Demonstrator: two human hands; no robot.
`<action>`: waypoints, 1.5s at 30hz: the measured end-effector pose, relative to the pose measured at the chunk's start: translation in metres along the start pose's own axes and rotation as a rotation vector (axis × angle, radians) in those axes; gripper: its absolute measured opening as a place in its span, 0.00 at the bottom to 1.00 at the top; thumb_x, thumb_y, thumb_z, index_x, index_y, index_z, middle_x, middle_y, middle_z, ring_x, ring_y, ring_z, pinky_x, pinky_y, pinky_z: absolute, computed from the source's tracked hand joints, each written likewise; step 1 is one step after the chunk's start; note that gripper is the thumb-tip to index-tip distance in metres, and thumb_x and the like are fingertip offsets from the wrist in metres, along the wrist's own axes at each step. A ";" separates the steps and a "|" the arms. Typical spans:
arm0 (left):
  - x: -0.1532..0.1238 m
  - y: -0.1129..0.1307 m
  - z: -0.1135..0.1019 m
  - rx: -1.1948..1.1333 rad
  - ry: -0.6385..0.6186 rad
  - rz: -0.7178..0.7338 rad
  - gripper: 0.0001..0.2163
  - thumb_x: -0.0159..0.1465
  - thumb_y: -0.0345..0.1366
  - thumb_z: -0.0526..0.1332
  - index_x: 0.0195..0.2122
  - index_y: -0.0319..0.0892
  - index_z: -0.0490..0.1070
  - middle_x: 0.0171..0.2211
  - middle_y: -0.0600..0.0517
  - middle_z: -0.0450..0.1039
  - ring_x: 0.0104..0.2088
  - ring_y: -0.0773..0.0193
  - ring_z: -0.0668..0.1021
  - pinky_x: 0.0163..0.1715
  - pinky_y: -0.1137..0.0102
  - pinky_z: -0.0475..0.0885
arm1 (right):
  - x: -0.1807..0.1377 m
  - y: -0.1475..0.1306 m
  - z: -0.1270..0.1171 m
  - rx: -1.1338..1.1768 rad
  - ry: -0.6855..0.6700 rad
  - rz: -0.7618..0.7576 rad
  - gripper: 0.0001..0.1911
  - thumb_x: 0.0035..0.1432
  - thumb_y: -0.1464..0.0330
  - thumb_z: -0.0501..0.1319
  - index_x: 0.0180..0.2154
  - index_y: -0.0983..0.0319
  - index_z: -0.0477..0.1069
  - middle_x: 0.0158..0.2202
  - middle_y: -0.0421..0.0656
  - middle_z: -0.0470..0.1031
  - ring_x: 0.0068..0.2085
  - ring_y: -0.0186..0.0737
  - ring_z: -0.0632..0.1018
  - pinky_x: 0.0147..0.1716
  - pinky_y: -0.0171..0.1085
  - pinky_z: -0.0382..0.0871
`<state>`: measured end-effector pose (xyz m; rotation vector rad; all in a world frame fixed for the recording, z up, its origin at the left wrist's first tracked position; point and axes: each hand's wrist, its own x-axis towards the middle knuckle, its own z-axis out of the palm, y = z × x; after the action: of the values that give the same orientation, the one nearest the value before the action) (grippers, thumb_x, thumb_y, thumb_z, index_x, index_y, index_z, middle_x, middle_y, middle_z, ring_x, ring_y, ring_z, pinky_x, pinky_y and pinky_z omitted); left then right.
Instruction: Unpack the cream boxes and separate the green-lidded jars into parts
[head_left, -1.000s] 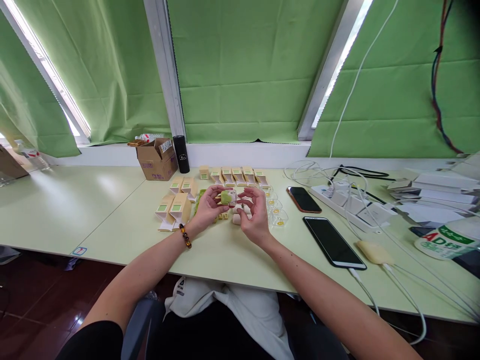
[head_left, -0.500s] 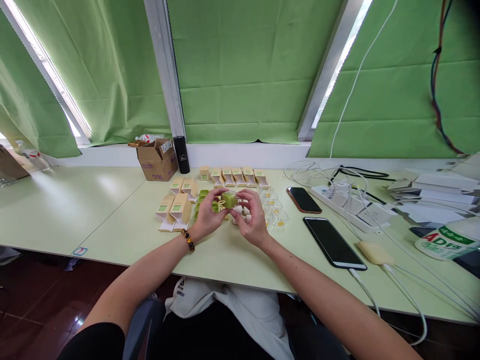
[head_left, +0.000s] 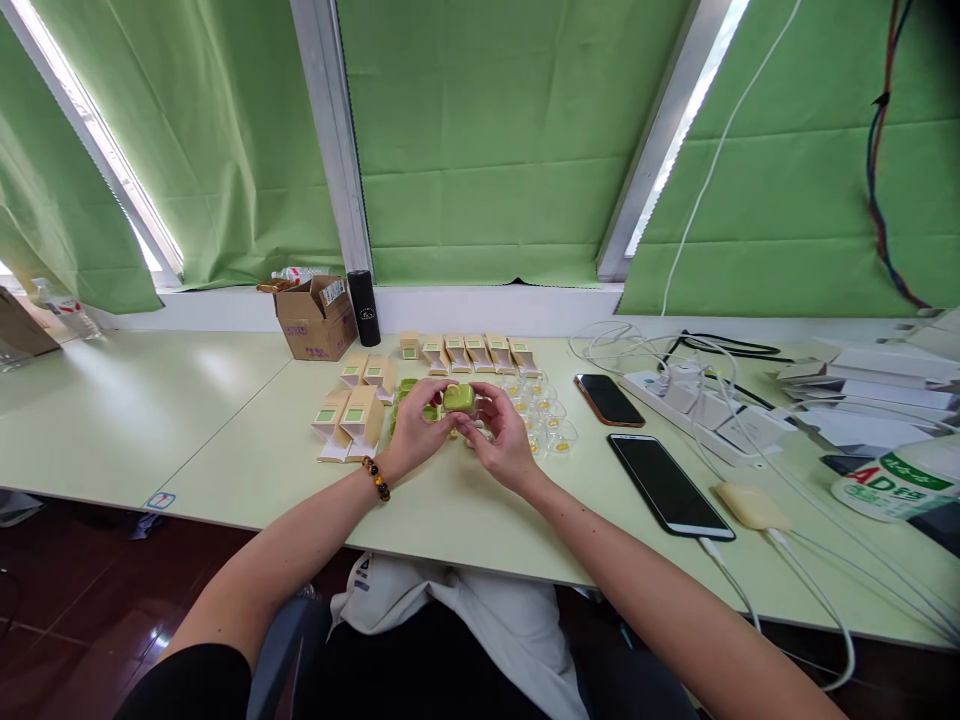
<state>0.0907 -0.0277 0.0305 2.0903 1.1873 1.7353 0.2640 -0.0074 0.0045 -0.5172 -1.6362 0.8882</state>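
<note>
A small green block (head_left: 459, 398) is held above the pale green table (head_left: 225, 420) between both hands. My left hand (head_left: 415, 430), with a bead bracelet at the wrist, pinches its left side. My right hand (head_left: 501, 435) pinches its right side with curled fingers. Under the hands lie more green pieces (head_left: 409, 388) and small clear cups with yellow centres (head_left: 556, 432). To the left stand tan paper boxes with green labels (head_left: 352, 415), and a row of similar boxes (head_left: 465, 351) lines the back.
A cardboard box (head_left: 315, 317) and a black cylinder (head_left: 364, 308) stand by the window sill. Two phones (head_left: 667, 485) (head_left: 607, 399) lie to the right, with a power strip (head_left: 705, 405), white cables (head_left: 810, 540) and stacked white boxes (head_left: 877, 385).
The green block has turned in my fingers, from tilted to lying flat with its top up. Both hands have closed in on it and sunk slightly toward the table.
</note>
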 end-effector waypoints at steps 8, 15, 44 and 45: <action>0.003 0.001 -0.004 -0.036 0.024 0.046 0.13 0.73 0.45 0.62 0.50 0.45 0.82 0.51 0.43 0.78 0.53 0.56 0.80 0.49 0.63 0.79 | 0.005 0.000 -0.003 -0.123 0.028 -0.007 0.25 0.60 0.63 0.70 0.57 0.53 0.69 0.53 0.46 0.76 0.46 0.44 0.80 0.47 0.47 0.81; 0.004 -0.003 0.001 -0.070 0.058 0.099 0.05 0.69 0.35 0.67 0.39 0.45 0.84 0.42 0.46 0.82 0.44 0.58 0.84 0.45 0.64 0.81 | 0.005 -0.003 -0.007 -0.285 -0.001 -0.122 0.22 0.61 0.66 0.68 0.56 0.54 0.70 0.52 0.46 0.75 0.47 0.46 0.79 0.48 0.47 0.80; 0.017 -0.019 -0.002 -0.723 0.381 -0.623 0.09 0.68 0.37 0.68 0.37 0.41 0.69 0.36 0.50 0.78 0.36 0.65 0.82 0.37 0.68 0.81 | 0.015 -0.020 -0.010 0.278 0.177 0.041 0.25 0.60 0.58 0.72 0.55 0.50 0.66 0.48 0.43 0.79 0.52 0.45 0.80 0.56 0.49 0.78; 0.017 -0.019 -0.002 -0.727 0.378 -0.628 0.09 0.68 0.37 0.68 0.37 0.41 0.69 0.36 0.50 0.78 0.36 0.65 0.82 0.37 0.68 0.81 | 0.016 -0.020 -0.012 0.380 0.172 0.095 0.24 0.60 0.56 0.72 0.54 0.50 0.66 0.45 0.41 0.80 0.49 0.44 0.82 0.52 0.48 0.79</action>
<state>0.0803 -0.0039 0.0326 0.8885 0.9287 1.8666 0.2738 -0.0047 0.0311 -0.3954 -1.2566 1.1613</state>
